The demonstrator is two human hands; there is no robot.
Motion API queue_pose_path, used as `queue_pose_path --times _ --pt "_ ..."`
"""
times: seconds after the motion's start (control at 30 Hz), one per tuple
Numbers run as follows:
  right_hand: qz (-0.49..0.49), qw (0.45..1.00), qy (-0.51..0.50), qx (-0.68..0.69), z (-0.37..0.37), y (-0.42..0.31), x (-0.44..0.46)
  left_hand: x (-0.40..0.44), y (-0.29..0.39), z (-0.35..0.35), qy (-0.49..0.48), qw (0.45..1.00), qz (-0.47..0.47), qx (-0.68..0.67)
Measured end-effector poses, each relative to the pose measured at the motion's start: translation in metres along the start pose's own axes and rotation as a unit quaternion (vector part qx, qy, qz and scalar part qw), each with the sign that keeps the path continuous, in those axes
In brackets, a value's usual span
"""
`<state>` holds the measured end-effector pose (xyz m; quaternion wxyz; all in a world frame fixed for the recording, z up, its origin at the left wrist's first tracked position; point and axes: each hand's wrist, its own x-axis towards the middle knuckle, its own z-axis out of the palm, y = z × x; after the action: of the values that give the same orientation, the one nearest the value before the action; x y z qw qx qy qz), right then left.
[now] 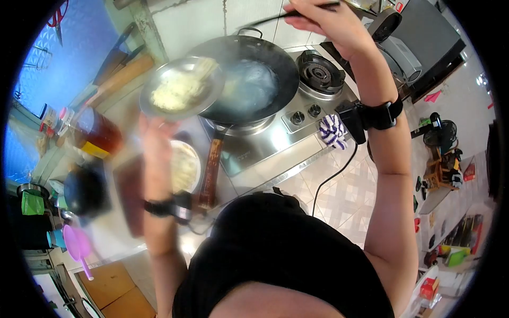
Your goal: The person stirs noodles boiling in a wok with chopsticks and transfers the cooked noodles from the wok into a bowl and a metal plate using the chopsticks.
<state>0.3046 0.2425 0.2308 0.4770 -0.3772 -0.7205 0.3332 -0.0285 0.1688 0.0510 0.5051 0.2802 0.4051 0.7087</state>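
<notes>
My left hand [158, 127], blurred by motion, grips the near edge of a shallow metal plate [149, 95]. Pale yellow shredded food [177, 93] lies on this plate, which overlaps the left rim of a black wok [289, 69]. Steam rises from cloudy liquid [252, 85] inside the wok. Up at the top of the view, my right hand [318, 18] is closed around a thin dark utensil [265, 21]; its far end points toward the wok's back handle, and its kind is unclear. Below the plate, a white bowl [198, 159] with more pale food sits partly behind my left forearm.
The wok stands on a steel gas stove [254, 143], its wooden handle [212, 169] pointing toward me. A second burner [319, 71] is at right. A striped cloth [333, 131] hangs near the knobs. At left are a jar of reddish-brown liquid [98, 130] and a brown board [127, 185].
</notes>
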Motion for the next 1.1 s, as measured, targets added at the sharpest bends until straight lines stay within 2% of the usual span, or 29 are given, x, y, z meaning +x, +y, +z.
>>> queue_pose_path --times 0.1,0.17,0.2,0.23,0.27,0.3,0.53,0.6,0.63,0.7,0.73,0.77,0.8,0.83,0.87,0.93,1.0,1.07,1.1 --pt "0.101 0.981 -0.071 -0.147 -0.001 0.055 -0.018 0.0 -0.003 -0.014 0.005 1.0 0.009 0.005" --pt "0.169 0.973 -0.108 -0.117 0.021 0.1 -0.035 0.001 -0.003 -0.02 0.001 1.0 0.014 0.004" --pt "0.131 0.975 -0.113 -0.139 0.036 0.118 -0.047 0.0 -0.002 -0.021 0.006 1.0 0.012 0.005" --pt "0.129 0.961 -0.169 -0.179 0.049 0.116 -0.053 -0.001 -0.001 -0.022 0.011 1.0 0.01 0.005" --pt "0.021 0.971 -0.174 -0.165 0.062 0.133 -0.058 -0.002 0.0 -0.02 0.012 1.0 0.011 0.005" --pt "-0.035 0.964 -0.186 -0.188 0.072 0.146 -0.059 -0.003 0.001 -0.019 0.013 1.0 0.016 0.007" --pt "-0.053 0.973 -0.135 -0.181 0.119 0.206 -0.011 -0.003 0.003 -0.026 0.008 1.0 0.019 0.001" --pt "0.024 0.989 -0.057 -0.137 0.129 0.211 0.001 -0.003 0.005 -0.026 0.006 1.0 0.023 -0.003" --pt "0.023 0.989 -0.057 -0.135 0.135 0.211 0.007 -0.003 0.006 -0.027 0.001 1.0 0.025 0.003" --pt "0.158 0.979 0.109 0.069 0.145 0.213 0.02 -0.002 0.007 -0.027 -0.004 1.0 0.029 0.008" --pt "0.158 0.979 0.109 0.07 0.149 0.216 0.025 -0.002 0.008 -0.026 -0.002 1.0 0.03 0.002" --pt "0.225 0.937 0.209 0.168 0.153 0.22 0.029 -0.002 0.008 -0.026 0.001 0.999 0.031 -0.004" --pt "0.286 0.871 0.303 0.262 0.155 0.224 0.031 -0.001 0.008 -0.028 0.001 0.999 0.032 -0.004" --pt "0.313 0.826 0.336 0.326 0.156 0.22 0.029 0.0 0.007 -0.03 -0.001 0.999 0.031 -0.01" --pt "0.312 0.826 0.336 0.326 0.158 0.221 0.027 0.001 0.006 -0.032 -0.003 0.999 0.029 -0.016" --pt "0.373 0.702 0.392 0.462 0.164 0.229 0.024 0.002 0.007 -0.033 -0.004 0.999 0.03 -0.021" --pt "0.366 0.694 0.38 0.49 0.169 0.241 0.022 0.0 0.008 -0.033 -0.004 0.999 0.031 -0.026" --pt "0.369 0.65 0.369 0.553 0.174 0.24 0.022 -0.002 0.01 -0.033 -0.005 0.999 0.03 -0.022" --pt "0.369 0.649 0.367 0.555 0.176 0.239 0.023 -0.003 0.011 -0.034 -0.004 0.999 0.032 -0.02"
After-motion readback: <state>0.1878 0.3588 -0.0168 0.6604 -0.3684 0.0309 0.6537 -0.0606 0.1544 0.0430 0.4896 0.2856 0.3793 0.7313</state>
